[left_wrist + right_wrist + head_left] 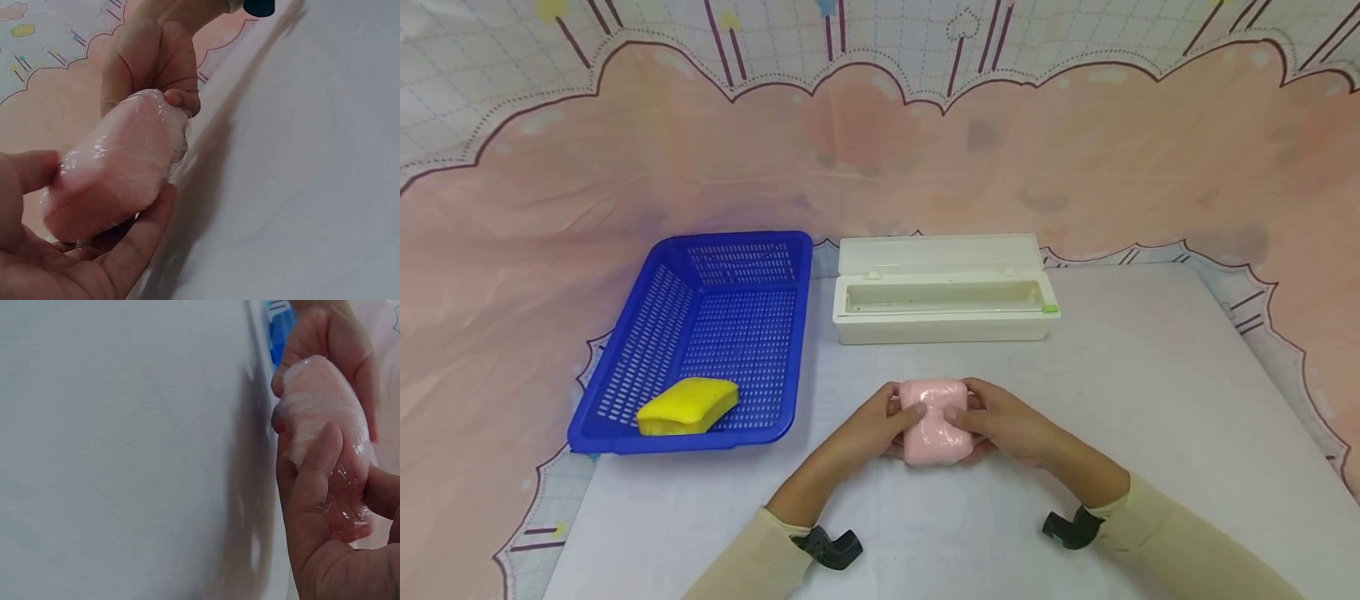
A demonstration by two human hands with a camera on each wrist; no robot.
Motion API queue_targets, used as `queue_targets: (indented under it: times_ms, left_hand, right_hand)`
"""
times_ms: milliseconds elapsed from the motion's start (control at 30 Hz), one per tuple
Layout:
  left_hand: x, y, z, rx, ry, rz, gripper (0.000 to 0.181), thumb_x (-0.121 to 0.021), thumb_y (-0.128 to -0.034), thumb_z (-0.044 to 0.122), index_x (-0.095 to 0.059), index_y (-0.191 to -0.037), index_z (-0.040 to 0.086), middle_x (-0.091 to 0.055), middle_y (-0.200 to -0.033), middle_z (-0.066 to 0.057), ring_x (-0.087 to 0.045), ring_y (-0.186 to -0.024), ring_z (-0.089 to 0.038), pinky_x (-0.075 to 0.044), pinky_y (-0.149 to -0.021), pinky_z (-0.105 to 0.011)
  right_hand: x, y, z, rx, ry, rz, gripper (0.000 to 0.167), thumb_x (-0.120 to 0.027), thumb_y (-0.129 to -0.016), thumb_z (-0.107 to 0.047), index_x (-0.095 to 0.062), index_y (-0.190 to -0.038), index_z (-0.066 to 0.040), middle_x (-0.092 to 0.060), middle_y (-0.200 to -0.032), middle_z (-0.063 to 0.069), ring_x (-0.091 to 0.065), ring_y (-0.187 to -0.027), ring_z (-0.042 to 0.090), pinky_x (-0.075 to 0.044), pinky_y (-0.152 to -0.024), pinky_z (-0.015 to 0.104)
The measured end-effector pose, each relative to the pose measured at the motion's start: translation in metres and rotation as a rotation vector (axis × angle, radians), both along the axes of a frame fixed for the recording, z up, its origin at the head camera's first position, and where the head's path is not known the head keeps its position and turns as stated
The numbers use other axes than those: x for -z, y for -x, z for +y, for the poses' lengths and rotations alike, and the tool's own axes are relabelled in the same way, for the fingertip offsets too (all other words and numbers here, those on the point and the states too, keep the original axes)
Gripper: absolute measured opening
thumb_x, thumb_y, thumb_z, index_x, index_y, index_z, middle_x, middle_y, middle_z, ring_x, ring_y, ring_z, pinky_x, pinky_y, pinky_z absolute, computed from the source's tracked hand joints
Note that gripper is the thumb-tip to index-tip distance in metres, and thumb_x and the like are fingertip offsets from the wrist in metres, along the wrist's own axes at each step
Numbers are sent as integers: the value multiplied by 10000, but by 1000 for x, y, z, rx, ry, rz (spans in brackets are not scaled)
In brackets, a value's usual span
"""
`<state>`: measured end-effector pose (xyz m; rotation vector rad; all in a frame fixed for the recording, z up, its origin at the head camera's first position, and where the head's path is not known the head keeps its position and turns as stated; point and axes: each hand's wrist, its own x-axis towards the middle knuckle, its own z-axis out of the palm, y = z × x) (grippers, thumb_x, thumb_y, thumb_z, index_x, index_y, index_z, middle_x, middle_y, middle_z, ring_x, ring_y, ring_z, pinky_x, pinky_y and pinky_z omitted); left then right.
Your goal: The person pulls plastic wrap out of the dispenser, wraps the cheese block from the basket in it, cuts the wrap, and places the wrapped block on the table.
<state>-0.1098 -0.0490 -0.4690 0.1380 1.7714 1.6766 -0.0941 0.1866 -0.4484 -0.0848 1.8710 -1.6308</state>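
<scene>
A pink sponge point(937, 437) wrapped in clear plastic film is held above the white tabletop, in front of the body. My left hand point(880, 427) grips its left side, thumb on the upper face and fingers behind and below. On the right side my right hand point(1000, 421) grips it the same way. Shiny, wrinkled film shows on the sponge point(119, 162) in the left wrist view. In the right wrist view, film is bunched along one side of the sponge point(325, 406).
A white film dispenser box point(940, 329) with its lid raised stands behind the hands. To the left is a blue basket point(797, 350) holding a yellow sponge point(688, 406). The white tabletop point(1150, 375) extends to the right, and a patterned cloth point(880, 167) lies behind.
</scene>
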Motion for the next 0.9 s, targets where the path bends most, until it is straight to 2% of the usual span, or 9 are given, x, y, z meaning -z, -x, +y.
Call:
queue_targets:
  times_ms: [100,200,367,500,600,700,833,900]
  left_hand:
    - [2,-2,3,26,-30,-6,455,-570,-1051,229,-388,-1395,-6,-671,-1205,-192,-698,-851,-164,-612,-718,-323]
    - [3,-3,10,17,-55,-10,442,-571,-1052,227,-400,-1380,-15,-677,-1198,-192,-702,-845,-159,-611,-702,-314]
    - [6,-3,32,-48,-86,-29,481,-568,-1057,277,-414,-1423,6,-683,-1194,-160,-690,-842,-144,-600,-694,-295]
    - [4,-2,59,-113,-92,-15,570,-597,-1036,260,-362,-1515,59,-639,-1272,-152,-681,-901,-158,-605,-772,-325]
    - [1,-3,85,-139,-83,23,609,-629,-986,193,-361,-1521,84,-592,-1350,-156,-678,-1001,-175,-597,-834,-327]
    - [-2,-4,113,-154,-55,84,528,-647,-951,173,-441,-1430,90,-591,-1343,-122,-666,-1049,-166,-581,-834,-299]
    - [-7,-4,150,-169,26,178,356,-647,-971,221,-519,-1283,108,-601,-1254,-46,-635,-1021,-114,-551,-823,-267]
    - [-11,-4,167,-165,74,228,342,-635,-985,241,-542,-1284,104,-569,-1253,-30,-593,-1036,-84,-523,-851,-245]
  right_hand:
    - [3,-3,4,10,-22,-1,570,-641,-1014,-268,-406,-1466,-13,-658,-1182,159,-687,-856,243,-622,-723,378]
    - [5,-5,10,43,-50,-7,592,-654,-1006,-291,-410,-1468,-12,-666,-1185,159,-691,-857,242,-621,-720,370]
    - [1,-7,27,115,-132,1,685,-659,-992,-383,-374,-1503,-28,-653,-1246,169,-699,-875,241,-620,-743,362]
    - [-4,-8,49,164,-189,38,707,-624,-1009,-410,-347,-1526,-15,-605,-1332,197,-682,-908,229,-619,-764,345]
    - [-8,-9,70,188,-245,76,745,-584,-1026,-438,-313,-1557,9,-539,-1420,218,-666,-938,221,-610,-783,331]
    - [-14,-11,91,211,-356,115,802,-542,-1027,-509,-289,-1577,16,-463,-1508,234,-651,-1006,236,-595,-809,299]
    - [-20,-11,118,256,-490,149,854,-485,-1022,-584,-275,-1583,24,-381,-1578,271,-631,-1084,261,-591,-824,259]
    - [-22,-10,132,287,-530,153,867,-463,-1023,-601,-270,-1580,36,-397,-1553,294,-638,-1048,247,-592,-799,241]
